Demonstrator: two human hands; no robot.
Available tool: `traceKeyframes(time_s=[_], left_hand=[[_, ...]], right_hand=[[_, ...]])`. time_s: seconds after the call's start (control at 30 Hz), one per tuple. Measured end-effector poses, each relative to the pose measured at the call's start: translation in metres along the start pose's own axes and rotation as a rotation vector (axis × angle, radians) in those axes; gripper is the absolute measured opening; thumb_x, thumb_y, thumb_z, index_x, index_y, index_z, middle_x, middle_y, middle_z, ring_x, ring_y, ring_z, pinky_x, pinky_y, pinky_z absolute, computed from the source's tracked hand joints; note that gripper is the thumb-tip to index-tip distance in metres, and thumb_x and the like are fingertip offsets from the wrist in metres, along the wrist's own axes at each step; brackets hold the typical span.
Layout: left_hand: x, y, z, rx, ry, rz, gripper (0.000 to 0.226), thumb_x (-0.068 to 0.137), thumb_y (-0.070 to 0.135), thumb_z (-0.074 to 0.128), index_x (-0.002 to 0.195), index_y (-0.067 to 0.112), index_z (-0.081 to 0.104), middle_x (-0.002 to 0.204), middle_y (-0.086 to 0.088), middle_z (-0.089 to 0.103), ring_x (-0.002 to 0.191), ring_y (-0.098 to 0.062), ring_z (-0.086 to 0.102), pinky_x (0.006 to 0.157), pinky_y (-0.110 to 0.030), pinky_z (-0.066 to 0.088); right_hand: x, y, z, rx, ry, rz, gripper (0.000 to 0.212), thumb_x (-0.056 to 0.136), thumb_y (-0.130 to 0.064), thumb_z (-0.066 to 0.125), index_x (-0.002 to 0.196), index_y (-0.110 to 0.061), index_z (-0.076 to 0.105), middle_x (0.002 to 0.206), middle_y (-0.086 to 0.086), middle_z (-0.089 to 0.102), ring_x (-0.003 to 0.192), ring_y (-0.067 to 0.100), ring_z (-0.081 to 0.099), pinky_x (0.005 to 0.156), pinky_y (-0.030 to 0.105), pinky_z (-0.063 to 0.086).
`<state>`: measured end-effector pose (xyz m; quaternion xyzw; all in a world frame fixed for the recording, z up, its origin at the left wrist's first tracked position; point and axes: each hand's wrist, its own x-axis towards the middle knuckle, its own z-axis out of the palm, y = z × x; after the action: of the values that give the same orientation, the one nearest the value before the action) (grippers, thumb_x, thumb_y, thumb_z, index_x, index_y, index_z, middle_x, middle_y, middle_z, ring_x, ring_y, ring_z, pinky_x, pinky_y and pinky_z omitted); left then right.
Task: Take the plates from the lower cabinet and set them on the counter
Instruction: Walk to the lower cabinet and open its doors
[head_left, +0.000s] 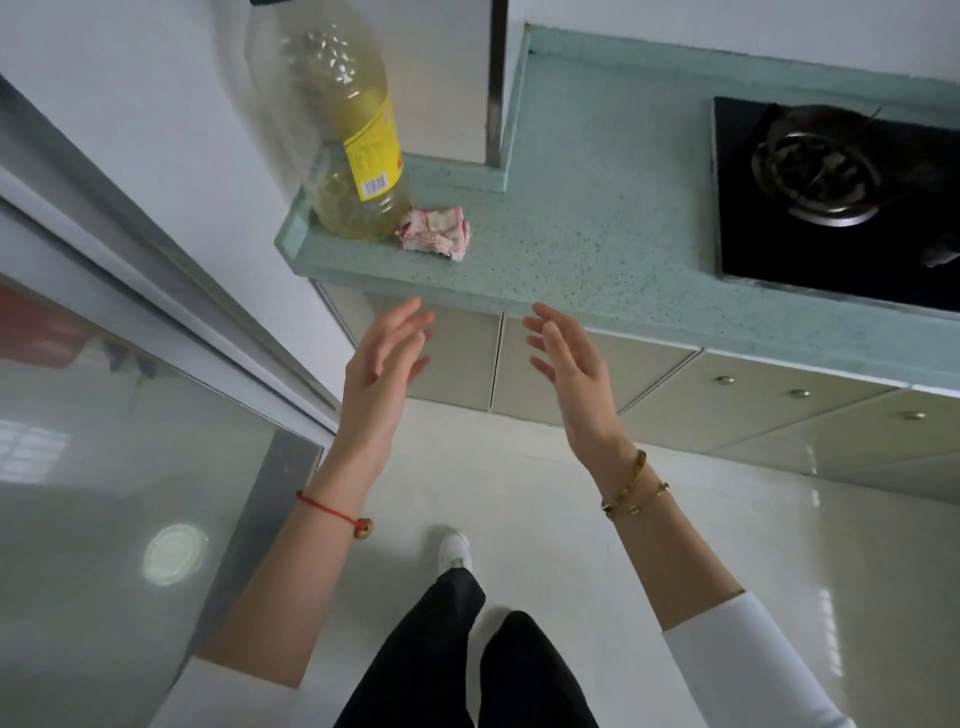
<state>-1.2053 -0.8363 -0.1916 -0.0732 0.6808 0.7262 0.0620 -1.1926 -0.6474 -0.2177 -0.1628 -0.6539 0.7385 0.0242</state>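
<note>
Head view: both hands are raised in front of the body, palms turned toward each other, with bare air between them. The left grip (382, 358) is spread, its fingers (410, 325) loose and slightly curved, holding nothing. The right grip (569, 358) is also spread and empty, fingers (543, 325) fanned toward the left hand. A red string (324, 509) with a small bead circles the left wrist; gold bracelets (631, 486) circle the right wrist. White sleeves are pushed up both forearms.

Just beyond the fingertips of both grips runs the front edge of the green speckled table (597, 234). Past the left grip, near the table's left end, stands a bottle (358, 150) of yellowish liquid with a yellow label, and a crumpled cloth (436, 231) lies touching its base on the right. Well to the right of the right grip, a black stove (831, 208) with a metal burner ring is set into the table.

Directly behind the two grips, under the table edge, are the lower cabinet doors (467, 358), shut; more doors with round knobs (800, 393) run to the right of the right grip. No plates can be seen; where they sit cannot be told with the doors shut.

Left of the left grip is a sliding glass door (130, 441). Below the grips are the pale floor (519, 467), dark trousers and one white shoe (456, 551).
</note>
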Motion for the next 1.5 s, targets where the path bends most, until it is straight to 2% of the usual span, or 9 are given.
traceKeyframes(time_s=[0.27,0.43,0.57,0.73,0.87,0.97,1.1,1.27,1.5], left_hand=[[0.042,-0.095,-0.001,-0.029,0.056,0.063,0.035,0.100,0.014,0.054,0.134,0.018,0.060,0.125,-0.002,0.069,0.113,-0.013,0.067,0.098,-0.034,0.054],[0.088,-0.167,0.005,-0.087,0.044,0.073,0.036,0.101,0.012,0.052,0.136,0.013,0.056,0.128,-0.007,0.066,0.107,-0.017,0.066,0.090,-0.030,0.056],[0.126,-0.217,0.013,-0.154,0.025,0.069,0.037,0.100,0.012,0.052,0.137,0.010,0.054,0.129,-0.012,0.066,0.105,-0.020,0.065,0.084,-0.026,0.056],[0.165,-0.263,0.026,-0.190,-0.028,0.139,0.040,0.099,0.016,0.056,0.139,0.012,0.051,0.125,-0.010,0.069,0.102,-0.021,0.068,0.089,-0.032,0.054],[0.185,-0.274,0.038,-0.229,-0.055,0.213,0.050,0.096,0.015,0.061,0.142,0.008,0.046,0.123,-0.008,0.070,0.097,-0.021,0.071,0.091,-0.035,0.056],[0.197,-0.277,0.045,-0.297,-0.104,0.216,0.055,0.096,0.013,0.060,0.146,0.006,0.039,0.125,-0.008,0.068,0.098,-0.021,0.071,0.090,-0.034,0.056],[0.206,-0.276,0.052,-0.372,-0.154,0.185,0.048,0.100,0.010,0.052,0.145,0.002,0.037,0.133,-0.014,0.063,0.097,-0.021,0.068,0.090,-0.035,0.055],[0.215,-0.272,0.057,-0.438,-0.199,0.184,0.029,0.100,0.007,0.050,0.127,-0.001,0.052,0.138,-0.017,0.059,0.105,-0.022,0.065,0.090,-0.031,0.054],[0.204,-0.272,0.051,-0.453,-0.216,0.177,0.041,0.096,0.001,0.056,0.136,-0.003,0.049,0.119,-0.011,0.063,0.103,-0.018,0.060,0.094,-0.031,0.053]], right_hand=[[0.045,0.094,-0.014,-0.060,-0.041,-0.097,0.025,0.102,-0.026,0.045,0.119,-0.032,0.063,0.116,-0.009,0.068,0.111,0.008,0.061,0.102,0.033,0.047],[0.090,0.163,-0.016,-0.086,-0.050,-0.205,0.026,0.102,-0.020,0.045,0.123,-0.022,0.060,0.113,-0.009,0.066,0.110,0.008,0.059,0.098,0.028,0.048],[0.124,0.212,-0.014,-0.124,-0.054,-0.309,0.028,0.102,-0.018,0.046,0.126,-0.016,0.059,0.117,-0.005,0.065,0.113,0.012,0.058,0.105,0.038,0.045],[0.153,0.259,-0.015,-0.184,-0.058,-0.503,0.031,0.102,-0.017,0.046,0.130,-0.010,0.056,0.125,0.001,0.064,0.114,0.008,0.059,0.106,0.036,0.045],[0.167,0.272,-0.018,-0.187,-0.082,-0.607,0.032,0.101,-0.018,0.047,0.132,-0.012,0.055,0.127,-0.004,0.063,0.117,0.006,0.058,0.106,0.033,0.045],[0.176,0.275,-0.018,-0.164,-0.098,-0.629,0.035,0.101,-0.017,0.046,0.136,-0.014,0.052,0.132,0.001,0.061,0.125,0.014,0.057,0.109,0.036,0.045],[0.185,0.275,-0.016,-0.149,-0.111,-0.598,0.041,0.102,-0.015,0.045,0.142,-0.010,0.046,0.137,0.004,0.058,0.128,0.020,0.055,0.108,0.037,0.046],[0.193,0.273,-0.019,-0.162,-0.105,-0.601,0.042,0.101,-0.016,0.047,0.142,-0.010,0.046,0.138,0.003,0.056,0.129,0.018,0.053,0.111,0.041,0.043],[0.192,0.282,-0.031,-0.205,-0.033,-0.679,0.034,0.100,-0.018,0.048,0.133,-0.014,0.055,0.127,-0.003,0.061,0.118,0.012,0.057,0.107,0.047,0.045]])
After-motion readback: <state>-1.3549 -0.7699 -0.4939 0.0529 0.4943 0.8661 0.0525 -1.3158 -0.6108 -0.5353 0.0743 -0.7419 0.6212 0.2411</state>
